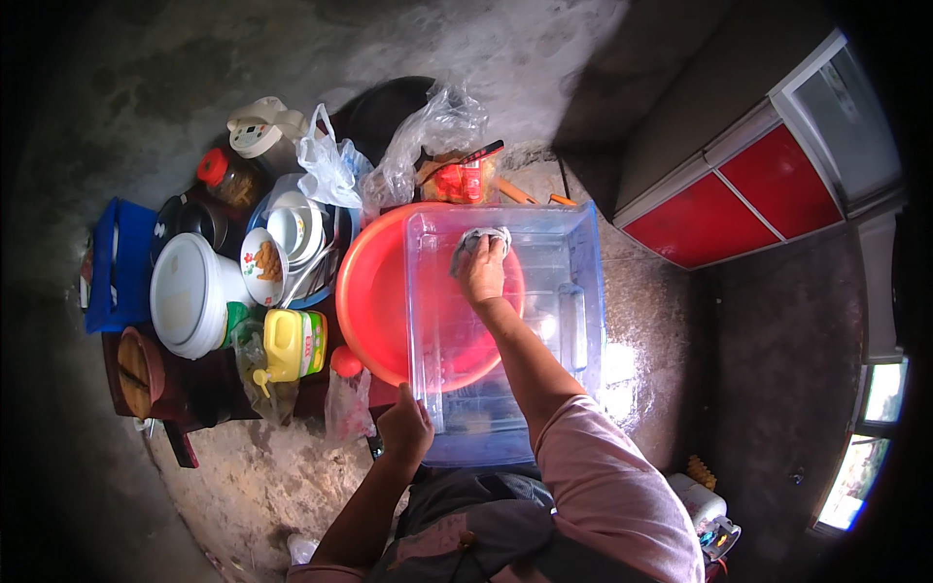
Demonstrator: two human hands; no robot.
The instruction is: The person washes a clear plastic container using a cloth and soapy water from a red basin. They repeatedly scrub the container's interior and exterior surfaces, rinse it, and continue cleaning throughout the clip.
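A large clear plastic storage box lies before me, partly over a round red plastic basin. My right hand presses a crumpled grey-white cloth against the inside of the box near its far left corner. My left hand grips the rim of the box at its near left side. Through the box's see-through bottom, part of the basin shows.
Left of the basin stand a yellow jug with a pump, a white lidded bucket, stacked bowls and a blue plastic basket. Plastic bags lie behind. A red-fronted cabinet is at the far right.
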